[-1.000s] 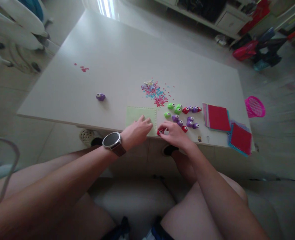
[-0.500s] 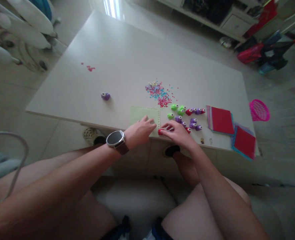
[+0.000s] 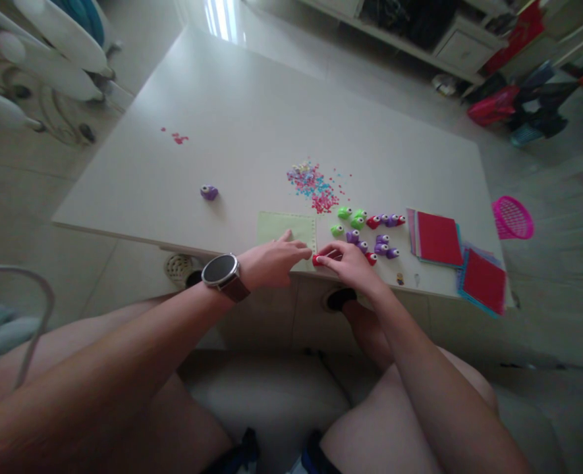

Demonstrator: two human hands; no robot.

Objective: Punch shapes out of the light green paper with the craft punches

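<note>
Round dark-faced watch (image 3: 221,269) (strap (image 3: 235,288) brown, seemingly leather)

Seen from above, a person's two bare arms angle inward, bringing the hands close together. The left arm (image 3: 138,349) slants up from the lower left; the left hand (image 3: 275,261) is palm down, fingers stretched forward (its thumb is hard to make out). The right arm (image 3: 414,336) rises from the lower right, the right hand (image 3: 347,263) curved into a pinch.

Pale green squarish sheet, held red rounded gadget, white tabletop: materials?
Pale green squarish sheet: likely matte paper; thin, no shine.
Held red rounded gadget: probably plastic, bright moulded-looking body; finish unclear.
White tabletop: smooth, satin, perhaps laminate; soft sheen.
</note>
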